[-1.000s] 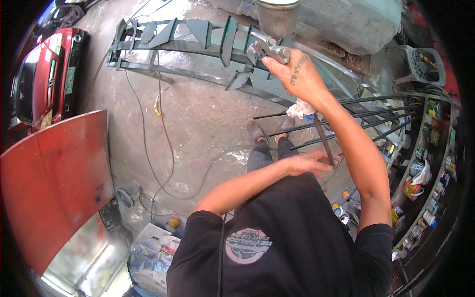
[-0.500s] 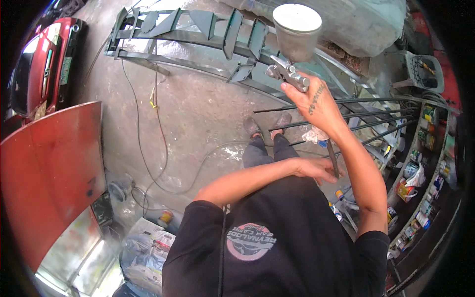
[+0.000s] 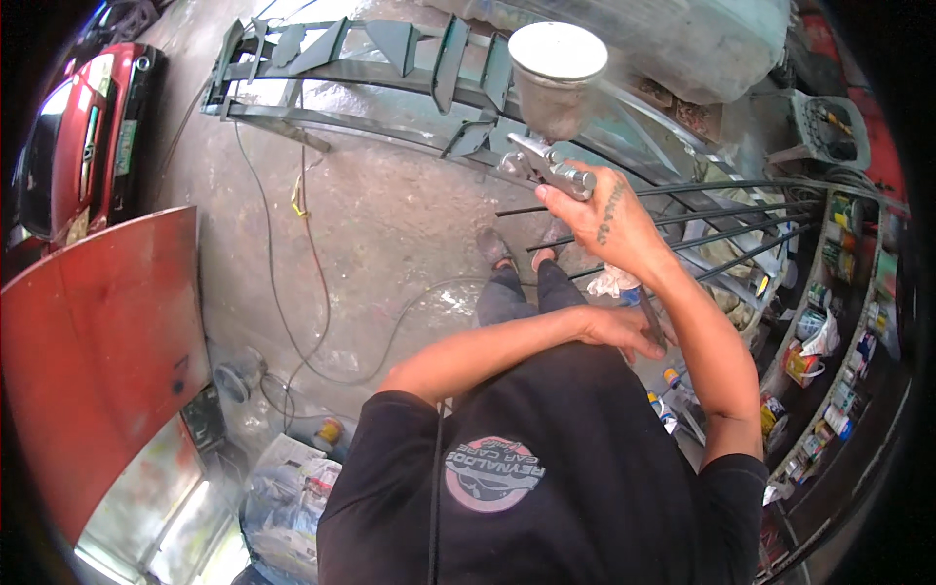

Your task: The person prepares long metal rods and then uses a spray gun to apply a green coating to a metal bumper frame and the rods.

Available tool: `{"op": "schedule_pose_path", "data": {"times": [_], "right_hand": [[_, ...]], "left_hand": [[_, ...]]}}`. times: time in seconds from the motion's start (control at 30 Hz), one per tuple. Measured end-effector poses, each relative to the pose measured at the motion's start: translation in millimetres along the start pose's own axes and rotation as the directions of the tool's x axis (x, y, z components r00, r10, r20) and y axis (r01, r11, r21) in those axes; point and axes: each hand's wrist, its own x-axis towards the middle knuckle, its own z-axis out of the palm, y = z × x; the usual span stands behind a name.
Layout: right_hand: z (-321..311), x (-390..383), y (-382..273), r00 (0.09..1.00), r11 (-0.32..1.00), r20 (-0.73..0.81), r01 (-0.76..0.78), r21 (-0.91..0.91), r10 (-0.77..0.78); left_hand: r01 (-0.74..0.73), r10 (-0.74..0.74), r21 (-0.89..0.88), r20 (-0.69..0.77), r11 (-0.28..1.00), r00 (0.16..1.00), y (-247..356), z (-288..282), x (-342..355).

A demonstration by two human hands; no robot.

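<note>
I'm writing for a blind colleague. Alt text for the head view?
A person's right hand holds a metal spray gun topped by a cup; the left hand is at a dark hose. Ahead is a metal frame.

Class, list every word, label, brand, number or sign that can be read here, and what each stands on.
Black shirt: upside-down lettering on a round badge; legible, not copied here.
Right hand: dark lettering on its back; not copied here.
Red car: greenish plate, too small to read.
Printed paper, lower left: too small.
Containers at right: labels too small.
</note>
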Motion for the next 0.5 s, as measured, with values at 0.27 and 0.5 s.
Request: {"op": "schedule_pose_path", "data": {"times": [0.27, 0.5], "right_hand": [[-5.6, 3.8, 14.6, 0.975, 0.981, -0.173, 0.111, -0.161, -0.139], [5.2, -2.3, 11.5, 0.997, 0.998, -0.065, 0.034, -0.058, -0.037]], "left_hand": [[-0.075, 0.076, -0.032, 0.025, 0.997, 0.997, -11.9, -0.2, 5.2], [-0.047, 0.047, -0.023, -0.005, 0.999, 0.999, -9.1, 1.7, -1.3]]}}
